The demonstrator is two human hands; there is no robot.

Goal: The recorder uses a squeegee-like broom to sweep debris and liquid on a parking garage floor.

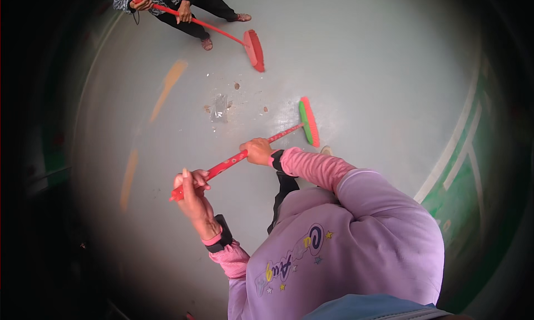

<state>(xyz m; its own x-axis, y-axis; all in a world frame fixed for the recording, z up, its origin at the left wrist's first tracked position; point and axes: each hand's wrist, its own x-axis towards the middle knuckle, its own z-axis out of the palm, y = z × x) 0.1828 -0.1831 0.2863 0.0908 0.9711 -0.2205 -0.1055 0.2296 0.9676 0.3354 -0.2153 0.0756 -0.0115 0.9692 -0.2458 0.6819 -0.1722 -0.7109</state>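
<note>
My left hand (pixel 192 195) is around the top end of a red patterned broom handle (pixel 227 163), thumb raised along it. Lower down the same handle, my right hand (pixel 257 151) is closed in a grip. The broom's head (pixel 309 122), green with pink-red bristles, rests on the grey floor (pixel 375 90) to the right of my right hand. Left of the broom head lie a crumpled piece of clear plastic film (pixel 219 108), a few brown dry leaves (pixel 237 86) and small scattered bits of debris.
Across the floor stands another person (pixel 177 5), both hands on a red broom (pixel 254 51) whose head reaches near the debris. Worn yellow marks (pixel 169 84) run along the floor at left. A white line (pixel 454 142) borders a green area at right.
</note>
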